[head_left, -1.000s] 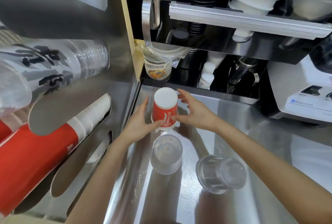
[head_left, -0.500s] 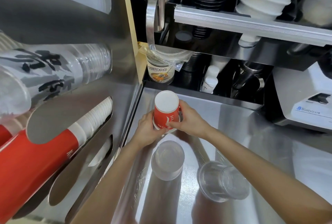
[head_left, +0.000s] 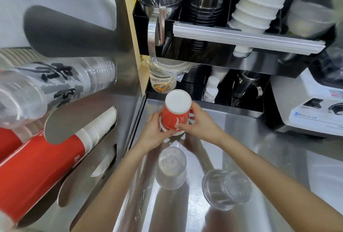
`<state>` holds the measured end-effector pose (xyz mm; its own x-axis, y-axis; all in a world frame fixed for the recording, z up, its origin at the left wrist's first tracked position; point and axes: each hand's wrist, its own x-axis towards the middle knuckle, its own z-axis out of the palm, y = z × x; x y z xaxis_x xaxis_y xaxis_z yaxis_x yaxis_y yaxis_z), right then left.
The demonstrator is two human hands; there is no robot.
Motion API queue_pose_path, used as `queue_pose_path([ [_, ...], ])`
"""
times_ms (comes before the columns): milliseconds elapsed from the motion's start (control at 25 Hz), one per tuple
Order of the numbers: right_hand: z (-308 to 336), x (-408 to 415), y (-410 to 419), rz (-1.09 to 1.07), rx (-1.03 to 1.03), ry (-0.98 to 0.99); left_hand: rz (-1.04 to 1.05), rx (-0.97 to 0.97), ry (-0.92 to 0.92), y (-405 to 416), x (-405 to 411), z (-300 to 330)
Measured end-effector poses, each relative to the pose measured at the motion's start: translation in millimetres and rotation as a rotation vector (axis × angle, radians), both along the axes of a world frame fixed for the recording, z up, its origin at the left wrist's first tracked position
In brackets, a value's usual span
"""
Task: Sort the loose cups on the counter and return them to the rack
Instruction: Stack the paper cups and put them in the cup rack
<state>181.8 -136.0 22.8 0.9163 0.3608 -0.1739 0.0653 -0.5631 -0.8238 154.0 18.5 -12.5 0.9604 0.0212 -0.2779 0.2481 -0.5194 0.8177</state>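
Red cup [head_left: 176, 114] upside down, clamped between both palms: left hand [head_left: 155, 131] at its 9 o'clock, right hand [head_left: 198, 125] at 3, fingers wrapped around it, likely squaring a nested stack for the rack's red row [head_left: 42, 168] at 8. Two clear cups [head_left: 170, 167] wait on counter [head_left: 278, 166] at 6.

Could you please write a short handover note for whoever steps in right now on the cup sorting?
Left hand and right hand: both grip the red paper cup, upside down, held above the counter.
Loose on the counter: two clear plastic cups, one nearer the rack, one to its right, both upside down.
Rack on the left: the red cup stack sits in a slot.
Done: red cup picked up.
Left: rack the red cup, then both clear ones.
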Motion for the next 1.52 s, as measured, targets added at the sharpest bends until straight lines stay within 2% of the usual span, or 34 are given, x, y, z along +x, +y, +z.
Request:
queue_pose_path([
  [320, 58.6, -35.6, -14.8, 0.066, 0.052, -0.261, 0.037, 0.019, -0.231, -11.8, -33.4, 63.6],
  [600, 93.3, -81.8, -25.1, 0.167, 0.07, -0.385, 0.138, -0.038, -0.366, -20.3, -84.5, 92.6],
  [1040, 113.5, -129.2, -17.2, 0.283, 0.171, -0.399, 0.288, -0.028, -0.554, -16.2, -157.4, 105.9],
  [1280, 126.2, -156.5, 24.0, 0.283, 0.244, -0.428, 0.336, 0.013, -0.704, 19.8, -196.8, 118.8],
  [1520, 131.6, -189.1, 72.2, 0.272, 0.294, -0.44, 0.318, 0.045, -0.749, 68.8, -234.3, 134.2],
])
